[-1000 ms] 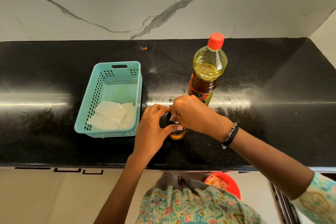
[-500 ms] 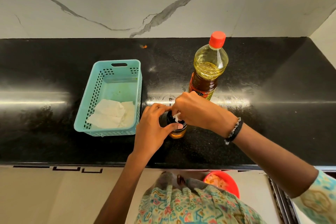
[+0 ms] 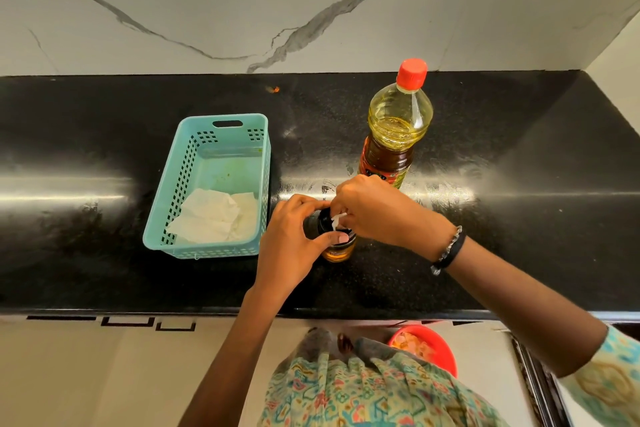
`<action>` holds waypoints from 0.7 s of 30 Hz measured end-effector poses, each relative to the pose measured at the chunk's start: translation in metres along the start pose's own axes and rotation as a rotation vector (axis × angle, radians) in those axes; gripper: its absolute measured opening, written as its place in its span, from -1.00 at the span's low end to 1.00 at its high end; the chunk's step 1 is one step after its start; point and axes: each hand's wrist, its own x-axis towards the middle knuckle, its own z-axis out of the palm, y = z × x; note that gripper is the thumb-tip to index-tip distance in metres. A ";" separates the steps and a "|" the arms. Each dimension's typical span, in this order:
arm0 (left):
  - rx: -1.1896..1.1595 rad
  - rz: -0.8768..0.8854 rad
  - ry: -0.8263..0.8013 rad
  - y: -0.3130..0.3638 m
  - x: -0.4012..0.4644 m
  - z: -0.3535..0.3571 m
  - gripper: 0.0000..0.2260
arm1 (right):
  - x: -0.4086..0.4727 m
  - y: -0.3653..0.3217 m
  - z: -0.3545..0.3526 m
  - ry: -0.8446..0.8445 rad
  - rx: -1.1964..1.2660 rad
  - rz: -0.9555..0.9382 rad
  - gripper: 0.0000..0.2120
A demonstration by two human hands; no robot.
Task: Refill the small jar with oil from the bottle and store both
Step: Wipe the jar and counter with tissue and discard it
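A small glass jar (image 3: 337, 251) with amber oil and a dark top stands on the black counter (image 3: 519, 236) near its front edge. My left hand (image 3: 294, 239) grips the jar from the left, thumb across its front. My right hand (image 3: 374, 210) is over the jar's top and pinches a small white piece (image 3: 336, 218) there; what that piece is I cannot tell. Right behind stands the oil bottle (image 3: 398, 128), upright, red cap on, partly full of yellow oil.
A teal plastic basket (image 3: 207, 135) with crumpled white paper (image 3: 216, 217) inside sits left of the jar. A marble wall runs along the counter's back. A red bowl (image 3: 426, 350) is below the counter edge near my body.
The white piece at the jar's top has come more into sight under my right fingers. Both hands stay at the jar; the bottle and basket have not moved.
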 end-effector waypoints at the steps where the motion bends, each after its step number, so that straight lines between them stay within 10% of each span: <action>1: -0.001 -0.004 0.001 0.000 0.000 0.000 -0.54 | 0.000 0.002 -0.003 -0.006 0.022 -0.014 -0.81; 13: 0.031 -0.010 0.003 0.000 -0.001 -0.001 -0.51 | -0.029 0.018 0.033 0.485 0.622 0.205 -0.90; 21: 0.052 0.003 0.002 0.000 -0.001 -0.001 -0.51 | -0.026 0.007 0.049 0.515 0.140 0.019 -0.81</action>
